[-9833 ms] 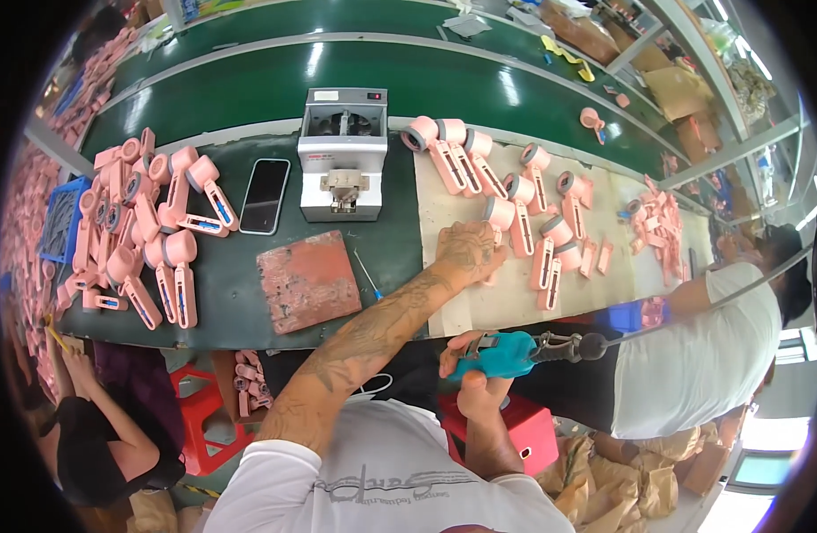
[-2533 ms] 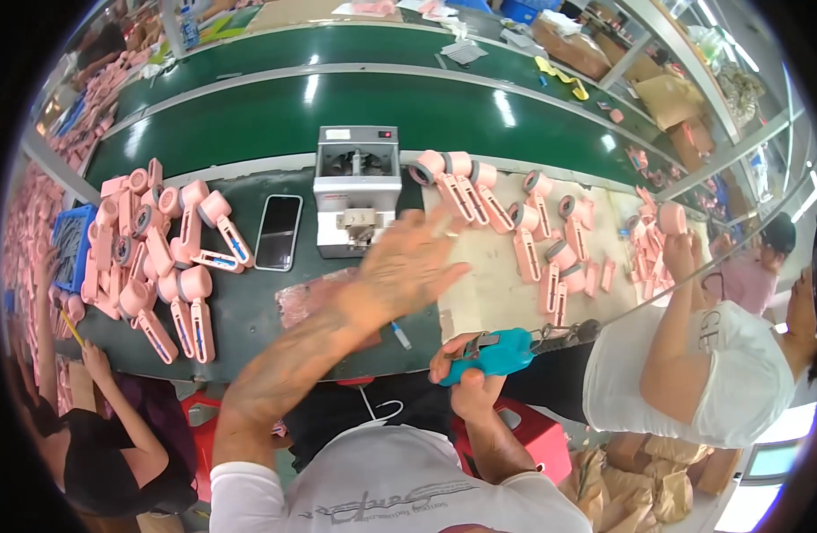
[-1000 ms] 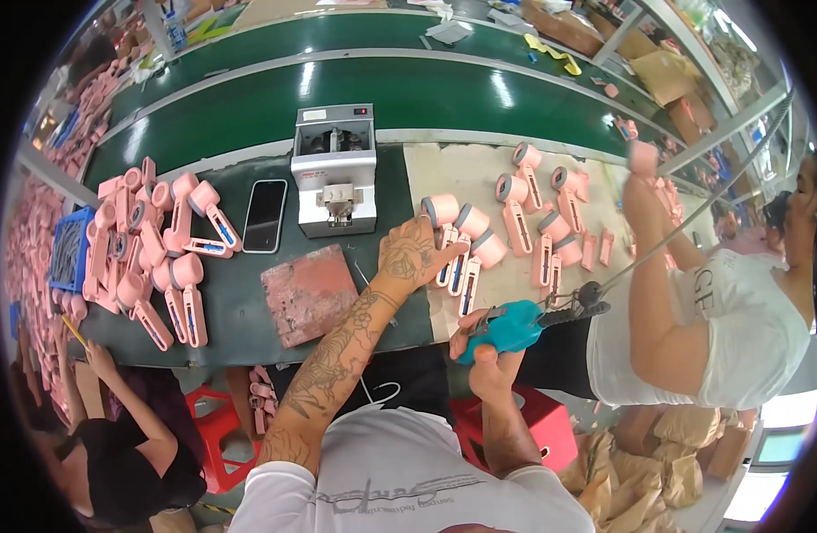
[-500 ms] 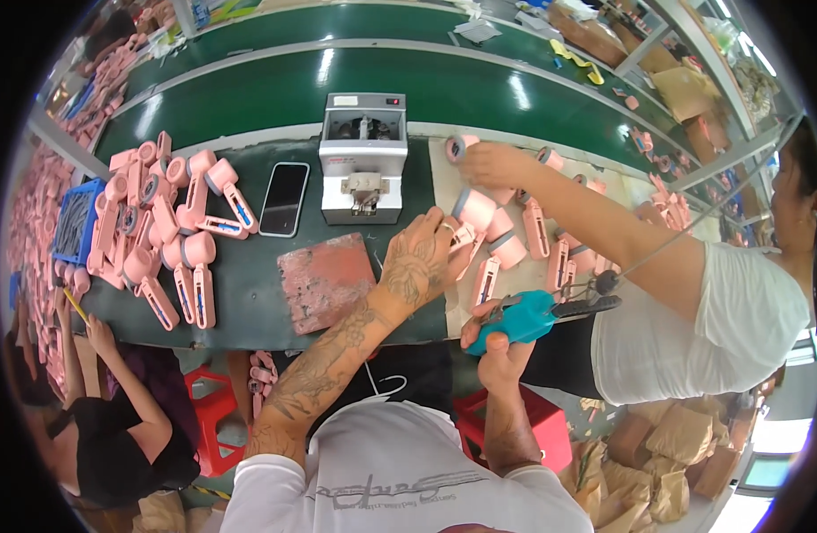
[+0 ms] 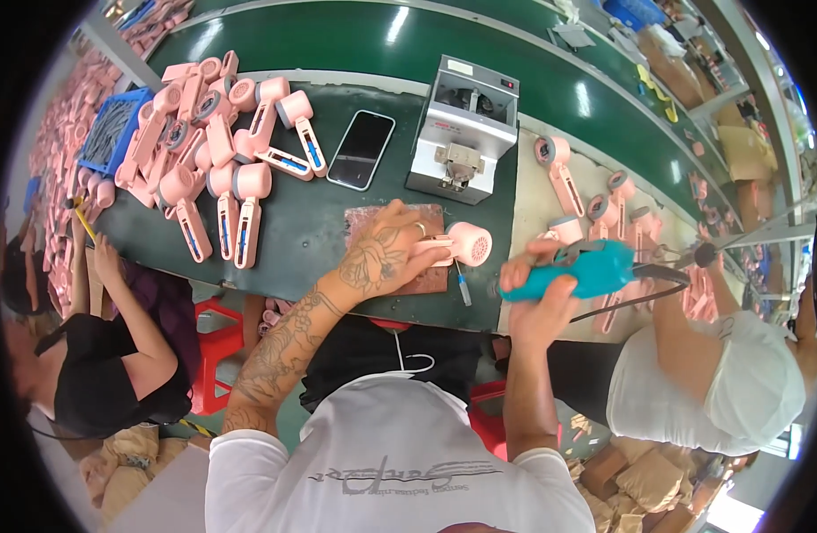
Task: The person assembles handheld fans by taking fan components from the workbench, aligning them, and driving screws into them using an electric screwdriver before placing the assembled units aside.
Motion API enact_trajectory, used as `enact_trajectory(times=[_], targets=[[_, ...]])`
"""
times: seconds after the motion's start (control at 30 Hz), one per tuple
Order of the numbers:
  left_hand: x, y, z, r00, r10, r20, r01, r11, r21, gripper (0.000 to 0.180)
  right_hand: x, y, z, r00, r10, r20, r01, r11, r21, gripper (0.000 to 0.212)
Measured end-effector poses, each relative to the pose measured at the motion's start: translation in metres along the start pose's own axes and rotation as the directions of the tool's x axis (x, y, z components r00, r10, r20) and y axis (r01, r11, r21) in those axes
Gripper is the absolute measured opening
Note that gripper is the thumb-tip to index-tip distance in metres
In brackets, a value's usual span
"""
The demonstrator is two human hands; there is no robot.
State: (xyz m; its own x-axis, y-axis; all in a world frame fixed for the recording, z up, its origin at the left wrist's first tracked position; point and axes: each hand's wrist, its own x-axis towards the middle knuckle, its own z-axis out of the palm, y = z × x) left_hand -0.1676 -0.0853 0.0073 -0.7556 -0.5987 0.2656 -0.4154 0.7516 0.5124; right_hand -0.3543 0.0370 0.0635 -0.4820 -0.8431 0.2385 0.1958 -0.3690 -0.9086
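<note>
My left hand [image 5: 384,251], a ring on one finger, is closed round the handle of a pink handheld fan [image 5: 469,244]. The fan lies over a worn reddish pad [image 5: 364,216], its round head toward the right. A thin blue-tipped piece [image 5: 463,286] lies beside the fan head; whether it is attached cannot be seen. In my right hand [image 5: 543,311] is a teal electric screwdriver [image 5: 573,271] with a black cord, held just right of the fan, apart from it. Its tip is hidden behind my fingers.
Behind the pad stand a grey screw feeder [image 5: 464,133] and a phone [image 5: 361,149]. Pink fans [image 5: 218,133] are heaped at left by a blue crate [image 5: 115,133]; more fans [image 5: 559,178] lie at right. A co-worker [image 5: 706,373] sits right, another person [image 5: 115,364] left. A green conveyor [image 5: 337,44] runs behind.
My left hand has brought a fan from the right-hand group onto the pad. The view has swung right, and the screwdriver is now level with the fan. The co-worker's arm has drawn back.
</note>
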Motion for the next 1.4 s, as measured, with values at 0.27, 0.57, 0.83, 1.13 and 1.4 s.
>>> enact_trajectory(times=[0.27, 0.57, 0.83, 1.13, 1.4], targets=[[0.002, -0.005, -0.009, 0.987, 0.093, -0.132, -0.093, 0.996, 0.008, 0.044, 0.102, 0.038, 0.061, 0.964, -0.258, 0.070, 0.265, 0.956, -0.126, 0.057], [0.003, -0.011, -0.004, 0.986, 0.041, -0.161, -0.053, 0.996, -0.071, 0.044, 0.124, 0.074, 0.063, 0.952, -0.291, 0.099, 0.301, 0.947, -0.113, 0.037], [0.001, -0.012, -0.005, 0.983, 0.026, -0.183, -0.041, 0.996, -0.078, 0.043, 0.088, 0.047, 0.063, 0.997, -0.065, 0.047, 0.069, 0.992, -0.101, 0.040], [0.001, -0.011, -0.002, 0.988, 0.008, -0.157, -0.024, 0.994, -0.102, 0.044, 0.071, 0.055, 0.064, 0.990, -0.054, 0.130, 0.058, 0.998, -0.026, 0.043], [0.003, -0.009, 0.000, 0.979, 0.021, -0.202, -0.026, 0.999, -0.022, 0.038, 0.069, 0.070, 0.056, 0.983, -0.087, 0.160, 0.092, 0.995, -0.022, 0.032]])
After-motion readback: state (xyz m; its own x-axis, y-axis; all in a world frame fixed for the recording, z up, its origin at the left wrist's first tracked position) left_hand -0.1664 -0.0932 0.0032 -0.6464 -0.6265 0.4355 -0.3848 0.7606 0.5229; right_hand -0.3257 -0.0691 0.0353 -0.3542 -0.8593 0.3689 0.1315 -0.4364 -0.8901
